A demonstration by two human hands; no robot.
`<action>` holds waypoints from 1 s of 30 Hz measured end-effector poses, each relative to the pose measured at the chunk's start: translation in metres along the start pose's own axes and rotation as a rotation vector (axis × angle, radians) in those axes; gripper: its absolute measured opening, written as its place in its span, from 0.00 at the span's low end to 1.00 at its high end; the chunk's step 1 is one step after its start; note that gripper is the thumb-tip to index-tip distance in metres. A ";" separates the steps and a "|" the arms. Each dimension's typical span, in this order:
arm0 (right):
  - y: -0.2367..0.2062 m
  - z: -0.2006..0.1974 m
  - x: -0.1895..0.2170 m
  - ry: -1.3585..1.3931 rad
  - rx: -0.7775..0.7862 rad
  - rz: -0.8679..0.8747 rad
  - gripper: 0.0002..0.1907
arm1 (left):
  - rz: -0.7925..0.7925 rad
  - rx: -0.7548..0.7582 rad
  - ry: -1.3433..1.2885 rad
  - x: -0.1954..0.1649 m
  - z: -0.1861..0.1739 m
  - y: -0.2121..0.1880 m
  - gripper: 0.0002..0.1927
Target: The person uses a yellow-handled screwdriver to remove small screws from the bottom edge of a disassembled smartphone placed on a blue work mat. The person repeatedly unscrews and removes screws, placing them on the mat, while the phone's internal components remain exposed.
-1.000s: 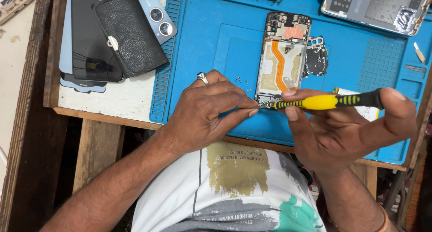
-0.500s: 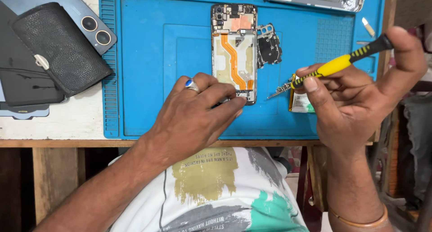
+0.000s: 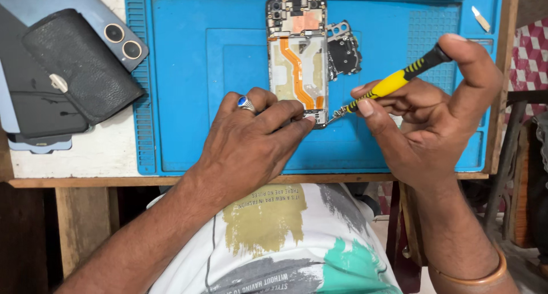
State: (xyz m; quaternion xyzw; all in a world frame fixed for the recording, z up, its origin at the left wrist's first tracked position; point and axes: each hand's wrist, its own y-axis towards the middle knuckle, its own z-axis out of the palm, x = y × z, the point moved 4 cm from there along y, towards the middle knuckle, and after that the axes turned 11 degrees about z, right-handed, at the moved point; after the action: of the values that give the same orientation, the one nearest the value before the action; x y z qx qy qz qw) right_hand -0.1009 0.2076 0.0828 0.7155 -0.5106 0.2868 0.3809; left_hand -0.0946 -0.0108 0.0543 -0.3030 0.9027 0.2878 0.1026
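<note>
blue rubber repair mat covers most of the bench. black textured leather pouch lies off the mat's left edge. opened phone w/ orange flex cable sits at mat centre-top. left hand, fingers curled, presses the phone's lower end. right hand pinches yellow-handled precision screwdriver, tip at phone's bottom right corner. small black camera bracket touches the phone's right side.

One opened phone, one yellow screwdriver, one blue mat, one black wallet, two hands, one ring.
</note>
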 end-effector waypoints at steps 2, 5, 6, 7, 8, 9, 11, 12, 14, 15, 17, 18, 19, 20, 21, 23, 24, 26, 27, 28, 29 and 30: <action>0.000 0.003 0.001 -0.027 0.004 -0.017 0.41 | -0.012 0.000 -0.015 0.002 0.000 -0.003 0.09; -0.002 0.001 -0.003 -0.010 0.014 0.014 0.40 | -0.016 -0.001 -0.038 0.005 0.001 -0.004 0.10; -0.002 -0.001 -0.004 -0.021 0.008 0.018 0.40 | -0.015 0.000 -0.049 0.005 0.000 -0.003 0.11; -0.002 -0.003 -0.006 -0.032 0.002 0.021 0.40 | -0.013 0.003 -0.060 0.006 0.000 -0.003 0.12; -0.002 -0.007 -0.007 -0.064 -0.013 0.012 0.41 | -0.017 -0.011 -0.057 0.006 -0.002 -0.002 0.13; -0.002 -0.009 -0.009 -0.073 -0.022 0.015 0.41 | -0.021 -0.023 -0.055 0.007 -0.004 -0.002 0.14; -0.004 -0.013 -0.012 -0.070 -0.033 0.031 0.41 | -0.031 -0.043 -0.064 0.009 -0.005 -0.001 0.16; -0.004 -0.014 -0.014 -0.066 -0.032 0.035 0.41 | -0.039 -0.053 -0.075 0.010 -0.005 -0.001 0.17; -0.005 -0.016 -0.015 -0.064 -0.030 0.035 0.42 | -0.064 -0.073 -0.110 0.012 -0.004 0.000 0.16; -0.006 -0.016 -0.015 -0.057 -0.025 0.034 0.42 | -0.081 -0.082 -0.135 0.013 -0.003 -0.001 0.14; -0.006 -0.017 -0.014 -0.036 -0.017 0.032 0.42 | -0.112 -0.089 -0.165 0.015 -0.003 -0.002 0.11; -0.006 -0.017 -0.014 -0.043 -0.020 0.025 0.42 | -0.125 -0.086 -0.172 0.016 -0.002 -0.002 0.10; -0.006 -0.017 -0.013 -0.051 -0.023 0.019 0.42 | -0.139 -0.084 -0.179 0.017 -0.002 -0.003 0.09; -0.006 -0.017 -0.012 -0.081 -0.032 0.008 0.42 | -0.129 -0.088 -0.146 0.016 -0.002 -0.003 0.08; -0.005 -0.017 -0.012 -0.093 -0.038 -0.001 0.42 | -0.119 -0.093 -0.112 0.014 -0.002 -0.002 0.08; -0.004 -0.016 -0.012 -0.095 -0.044 -0.014 0.42 | -0.110 -0.084 -0.065 0.013 -0.002 -0.002 0.08; -0.004 -0.015 -0.014 -0.056 -0.039 0.004 0.42 | -0.114 -0.071 -0.049 0.012 -0.002 -0.001 0.08; -0.005 -0.013 -0.017 0.056 -0.025 0.062 0.41 | -0.124 -0.049 -0.033 0.012 -0.003 -0.001 0.08; -0.005 -0.013 -0.018 0.069 -0.021 0.069 0.41 | -0.130 -0.040 -0.033 0.012 -0.002 0.000 0.08; -0.005 -0.013 -0.019 0.082 -0.017 0.075 0.40 | -0.136 -0.032 -0.032 0.012 -0.002 0.002 0.09; -0.006 -0.012 -0.019 0.038 -0.016 0.049 0.41 | -0.136 -0.026 -0.040 0.012 -0.001 0.002 0.10; -0.006 -0.011 -0.019 0.035 -0.017 0.060 0.41 | -0.138 -0.020 -0.047 0.012 -0.001 0.002 0.11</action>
State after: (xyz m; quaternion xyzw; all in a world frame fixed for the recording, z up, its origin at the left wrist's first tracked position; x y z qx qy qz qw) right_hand -0.1015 0.2283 0.0720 0.6913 -0.5275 0.3063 0.3873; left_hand -0.1054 -0.0155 0.0516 -0.3588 0.8740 0.2961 0.1404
